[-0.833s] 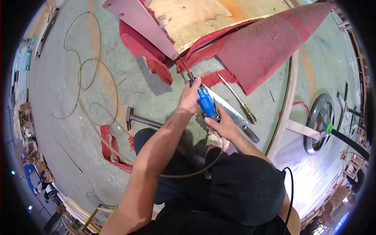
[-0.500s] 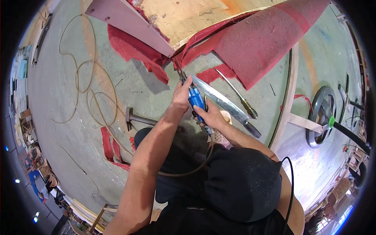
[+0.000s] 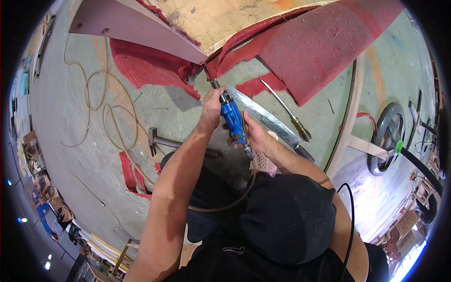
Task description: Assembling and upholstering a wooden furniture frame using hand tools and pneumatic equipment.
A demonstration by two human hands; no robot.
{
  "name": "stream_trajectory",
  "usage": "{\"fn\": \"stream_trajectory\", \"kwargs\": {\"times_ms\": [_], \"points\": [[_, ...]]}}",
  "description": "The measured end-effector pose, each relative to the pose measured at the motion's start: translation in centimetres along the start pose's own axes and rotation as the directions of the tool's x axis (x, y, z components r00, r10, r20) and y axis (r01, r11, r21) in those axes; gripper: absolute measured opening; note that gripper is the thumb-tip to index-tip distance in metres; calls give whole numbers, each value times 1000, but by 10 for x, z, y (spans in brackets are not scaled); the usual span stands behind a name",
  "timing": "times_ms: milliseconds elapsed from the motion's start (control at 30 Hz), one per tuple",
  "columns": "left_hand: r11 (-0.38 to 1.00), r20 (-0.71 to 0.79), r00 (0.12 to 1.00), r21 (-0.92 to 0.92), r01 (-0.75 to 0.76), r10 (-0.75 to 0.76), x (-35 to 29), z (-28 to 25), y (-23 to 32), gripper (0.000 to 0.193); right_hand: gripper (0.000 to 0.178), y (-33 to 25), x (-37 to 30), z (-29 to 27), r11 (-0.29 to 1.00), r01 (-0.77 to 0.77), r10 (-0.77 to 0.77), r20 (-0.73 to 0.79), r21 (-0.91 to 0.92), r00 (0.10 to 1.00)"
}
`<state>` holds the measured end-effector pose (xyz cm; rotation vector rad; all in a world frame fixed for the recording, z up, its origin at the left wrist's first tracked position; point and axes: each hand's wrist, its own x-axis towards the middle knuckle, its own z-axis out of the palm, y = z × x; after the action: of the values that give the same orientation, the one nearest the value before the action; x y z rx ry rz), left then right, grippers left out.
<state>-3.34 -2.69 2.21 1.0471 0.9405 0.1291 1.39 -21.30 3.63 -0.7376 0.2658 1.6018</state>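
Blue power tool (image 3: pixel 230 115): held above the floor (image 3: pixel 183 120), its slim tip at the corner between the pink board (image 3: pixel 134 28) and the red fabric (image 3: pixel 319 51); from here I can't tell whether it touches.
Aim: tip forward and slightly left, long axis slanting back and rightward to the tail.
Left grip: left hand (image 3: pixel 211 109) clamped round the tool's front end.
Right grip: right hand (image 3: pixel 257 132) closed about the rear body, fingertips showing on the far side.
Hose (image 3: pixel 221 209): brown, looping from the tail.
Knife (image 3: pixel 263 115): long-bladed, on the floor right of the tool.
Screwdriver (image 3: pixel 283 105): lying beyond the knife.
Hammer (image 3: pixel 169 141): floor, left side, handle passing under the left forearm (image 3: pixel 181 174).
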Motion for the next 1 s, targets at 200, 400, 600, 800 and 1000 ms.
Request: {"fn": "stream_trajectory", "kwargs": {"times_ms": [200,400,600,800,1000], "points": [[983,-22,997,173,-66,71,2,-3,-1,39,68,6,7,-2,998,33,-39,-126,-46,991],[972,-46,996,225,-64,76,6,-1,1,43,66,3,12,1,975,92,-134,-202,-204,970],[991,-64,997,127,-29,37,3,0,4,46,66,1,15,7,929,78,-196,-305,-361,932],[999,-30,999,32,21,-20,1,-4,3,38,66,-2,15,6,963,53,-134,-299,-264,945],[999,-15,1000,46,19,-18,4,-9,-3,46,70,4,16,5,953,76,-165,-291,-295,942]]}}
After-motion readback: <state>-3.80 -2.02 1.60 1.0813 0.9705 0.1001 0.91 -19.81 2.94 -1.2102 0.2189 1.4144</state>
